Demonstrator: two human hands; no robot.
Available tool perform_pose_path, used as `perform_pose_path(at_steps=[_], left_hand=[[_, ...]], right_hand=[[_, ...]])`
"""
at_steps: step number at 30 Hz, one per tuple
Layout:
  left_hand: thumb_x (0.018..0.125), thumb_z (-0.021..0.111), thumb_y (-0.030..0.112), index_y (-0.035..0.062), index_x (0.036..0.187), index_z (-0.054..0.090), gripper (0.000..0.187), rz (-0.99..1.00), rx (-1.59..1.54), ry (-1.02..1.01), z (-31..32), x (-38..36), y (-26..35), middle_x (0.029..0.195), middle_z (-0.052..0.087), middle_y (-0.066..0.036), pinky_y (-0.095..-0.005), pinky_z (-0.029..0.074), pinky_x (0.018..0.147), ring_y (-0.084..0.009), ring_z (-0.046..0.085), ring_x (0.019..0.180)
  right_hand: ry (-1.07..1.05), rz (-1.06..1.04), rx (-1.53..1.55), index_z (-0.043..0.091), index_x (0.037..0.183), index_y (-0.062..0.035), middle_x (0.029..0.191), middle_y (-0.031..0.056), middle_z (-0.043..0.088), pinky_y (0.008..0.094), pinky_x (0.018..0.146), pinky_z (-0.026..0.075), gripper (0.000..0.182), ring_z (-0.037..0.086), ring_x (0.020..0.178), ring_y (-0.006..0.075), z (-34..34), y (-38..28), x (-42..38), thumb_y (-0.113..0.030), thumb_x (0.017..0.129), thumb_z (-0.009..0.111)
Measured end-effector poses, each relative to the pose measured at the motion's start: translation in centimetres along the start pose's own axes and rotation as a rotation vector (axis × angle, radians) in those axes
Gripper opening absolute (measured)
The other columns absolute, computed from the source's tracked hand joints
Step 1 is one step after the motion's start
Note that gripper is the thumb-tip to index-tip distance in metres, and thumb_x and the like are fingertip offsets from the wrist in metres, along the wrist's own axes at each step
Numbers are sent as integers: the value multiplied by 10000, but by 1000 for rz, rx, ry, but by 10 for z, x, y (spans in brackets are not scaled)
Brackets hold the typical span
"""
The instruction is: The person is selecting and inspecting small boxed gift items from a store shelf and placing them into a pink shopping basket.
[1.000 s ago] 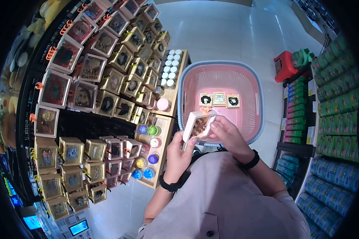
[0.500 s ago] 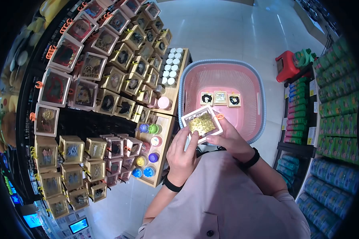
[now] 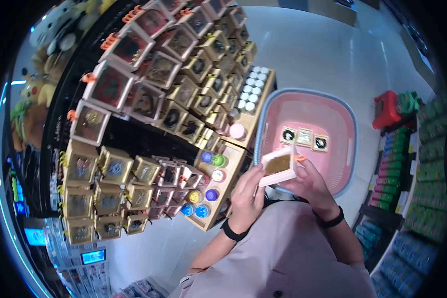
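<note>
Both hands hold a small pale-framed box (image 3: 279, 166) with a clear window and a gold-coloured item inside, tilted above the near side of a pink basket. My left hand (image 3: 248, 191) grips its left and lower edge. My right hand (image 3: 310, 185) closes on its right side, beside an orange hook tag (image 3: 299, 158). Inside the pink basket (image 3: 356, 134) with a grey-blue rim lie three small boxes in a row: one with a black item (image 3: 288, 135), a pale one (image 3: 305, 137) and another with a black item (image 3: 321, 143).
On the left, a rack carries several hanging boxes (image 3: 107, 92). Beside the basket, a wooden shelf (image 3: 241, 159) holds white-lidded jars (image 3: 251, 94) and colourful tubs (image 3: 211, 194). Shelves of green packs (image 3: 434, 171) and a red container (image 3: 386, 110) stand on the right. Plush toys (image 3: 54, 30) sit at upper left.
The view has swung, shifting the rack and basket rightward in the frame. The held box is now tilted more, showing its side wall, and the left fingers have moved from its window to its edge.
</note>
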State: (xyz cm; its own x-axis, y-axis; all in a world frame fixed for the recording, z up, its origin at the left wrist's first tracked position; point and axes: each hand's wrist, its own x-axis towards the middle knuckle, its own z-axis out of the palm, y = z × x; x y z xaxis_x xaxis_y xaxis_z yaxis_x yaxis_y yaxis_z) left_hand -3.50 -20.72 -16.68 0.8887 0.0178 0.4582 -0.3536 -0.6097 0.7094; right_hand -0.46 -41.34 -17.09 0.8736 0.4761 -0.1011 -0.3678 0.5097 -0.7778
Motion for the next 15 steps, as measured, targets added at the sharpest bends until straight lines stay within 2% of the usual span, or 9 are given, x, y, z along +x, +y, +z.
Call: perform_pose_path(at_steps=[1,2,3,4,5,8,11,15], left_hand=[[885,695,-50,-24,1163,681,279,-82,-61,35,-5,2,-4,1206,690,-199,-381,551,955,-324,689,1110],[916,689,-39,-27,1183,670,268,-154,-136,72,-11,3,-11,1204,700,-173,-353,555,942,-272,699,1100],[943,679,-25,-30,1216,650,275,-336,-342,123,-16,1,-18,1201,698,-138,-322,554,932,-217,689,1099],[970,669,-12,-34,1249,630,282,-505,-573,161,-22,-1,-26,1198,696,-103,-290,553,922,-162,679,1098],[996,650,4,-42,1301,586,315,-456,-550,186,-35,1,-33,1165,679,-60,-244,550,896,-104,652,1093],[1004,645,29,-56,1261,580,279,-497,-634,369,-83,26,-13,1085,692,-81,-253,575,882,-125,693,986],[1020,640,91,-19,1193,594,211,-351,-715,559,-123,50,-2,1069,712,-95,-276,599,864,-144,709,941],[1029,632,120,6,1184,600,195,-172,-648,735,-163,74,-7,1081,707,-79,-295,608,875,-136,697,963]], right_hand=[[-21,31,135,253,1578,-50,1356,119,571,317,1020,484,761,595,1224,198,-22,20,-1,-38,946,676],[5,44,38,289,1570,-52,1296,123,608,305,994,493,727,620,1178,193,-21,20,-2,-24,948,665],[50,46,-202,340,1544,-30,1263,149,633,336,983,507,668,645,1135,222,-5,6,-5,-126,967,663],[28,25,-207,379,1517,-15,1259,138,639,334,982,502,629,650,1108,208,-6,8,-5,-106,960,657],[26,7,-202,431,1473,-6,1235,128,653,330,968,505,569,657,1093,200,-2,6,-6,-105,961,659],[49,71,-231,483,1419,2,1212,122,664,332,964,504,492,661,1083,192,-3,8,-3,-112,971,652],[30,121,-186,505,1366,37,1211,139,654,305,991,493,406,645,1101,186,5,3,1,-31,985,627],[21,134,-284,538,1337,20,1162,118,686,304,923,515,395,669,1049,175,6,11,4,-122,985,649]])
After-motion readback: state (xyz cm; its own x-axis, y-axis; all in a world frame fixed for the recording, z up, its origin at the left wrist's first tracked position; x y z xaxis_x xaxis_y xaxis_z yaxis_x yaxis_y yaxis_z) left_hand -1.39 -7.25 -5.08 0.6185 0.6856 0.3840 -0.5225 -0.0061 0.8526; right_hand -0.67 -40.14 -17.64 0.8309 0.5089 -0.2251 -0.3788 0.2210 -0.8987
